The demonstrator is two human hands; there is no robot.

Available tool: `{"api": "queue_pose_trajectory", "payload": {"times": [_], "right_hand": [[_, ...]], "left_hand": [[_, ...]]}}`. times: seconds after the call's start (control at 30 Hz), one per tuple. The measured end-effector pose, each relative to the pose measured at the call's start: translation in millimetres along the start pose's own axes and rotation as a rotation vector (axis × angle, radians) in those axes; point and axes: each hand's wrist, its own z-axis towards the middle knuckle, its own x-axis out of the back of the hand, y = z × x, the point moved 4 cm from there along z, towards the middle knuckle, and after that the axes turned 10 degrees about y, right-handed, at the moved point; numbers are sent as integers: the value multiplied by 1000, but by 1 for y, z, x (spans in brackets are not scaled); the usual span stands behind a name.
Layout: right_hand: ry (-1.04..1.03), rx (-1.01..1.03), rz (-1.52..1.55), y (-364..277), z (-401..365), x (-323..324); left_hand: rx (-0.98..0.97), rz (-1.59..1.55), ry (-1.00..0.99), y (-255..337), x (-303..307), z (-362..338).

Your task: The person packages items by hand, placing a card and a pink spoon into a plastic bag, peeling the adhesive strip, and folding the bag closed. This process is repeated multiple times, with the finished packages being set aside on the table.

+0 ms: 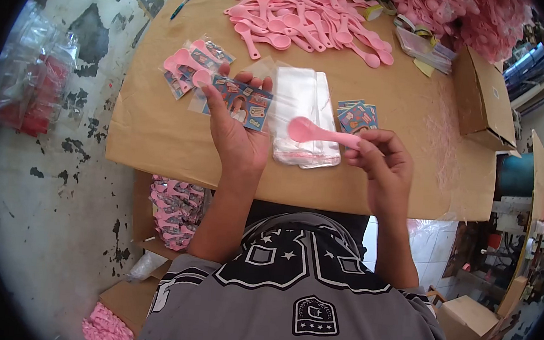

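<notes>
My left hand (240,129) holds a blue printed card (251,107) in a clear plastic sleeve, palm up, with the thumb over its left side. In my right hand (384,160), the fingers pinch the handle end of a pink spoon (302,130), its bowl pointing left toward the card. Beneath the spoon lies a stack of clear plastic bags (300,95) on the brown table (159,135). Blue cards (356,114) are piled just beyond my right hand. Left of my left hand, several pink spoons (181,60) lie with blue cards in clear bags.
A big heap of loose pink spoons (296,18) covers the table's far side, with pink bundles (463,19) behind right. A cardboard box (482,100) stands at the right edge. A pen (182,6) lies far left. Packed spoons (176,210) fill a box below the table.
</notes>
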Motion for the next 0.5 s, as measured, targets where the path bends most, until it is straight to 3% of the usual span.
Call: {"api": "queue_pose_trajectory", "payload": {"times": [0.1, 0.23, 0.33, 0.5], "right_hand": [[-12, -12, 122, 10, -6, -19], [-140, 3, 18, 21, -8, -25], [-108, 52, 3, 24, -7, -22], [-74, 205, -121, 29, -2, -8]], "left_hand": [[61, 47, -23, -15, -12, -15], [223, 43, -27, -34, -19, -33], [416, -28, -32, -50, -17, -46], [569, 15, -64, -61, -20, -61]]}}
